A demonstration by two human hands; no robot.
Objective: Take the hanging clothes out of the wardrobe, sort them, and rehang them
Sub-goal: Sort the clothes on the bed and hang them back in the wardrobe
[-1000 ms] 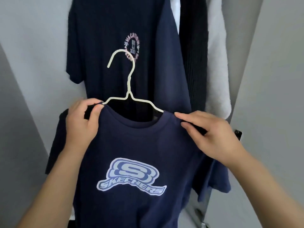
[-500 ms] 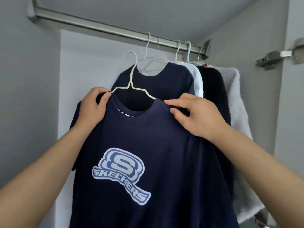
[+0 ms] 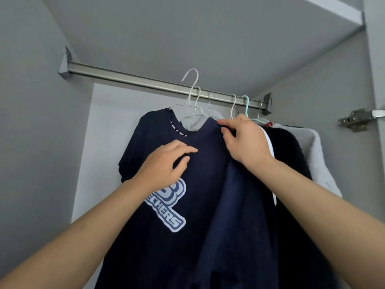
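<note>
Right hand (image 3: 245,140) pinches one navy T-shirt (image 3: 200,205); left hand (image 3: 166,163) loose.

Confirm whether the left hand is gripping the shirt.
No: the left hand hovers open in front of the shirt, while the right hand pinches its shoulder.

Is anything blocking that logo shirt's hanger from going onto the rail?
Nothing visible does. The white hanger hook is raised at the rail, on bare rail left of the other hangers. The right hand pinches the navy shirt shoulder.
</note>
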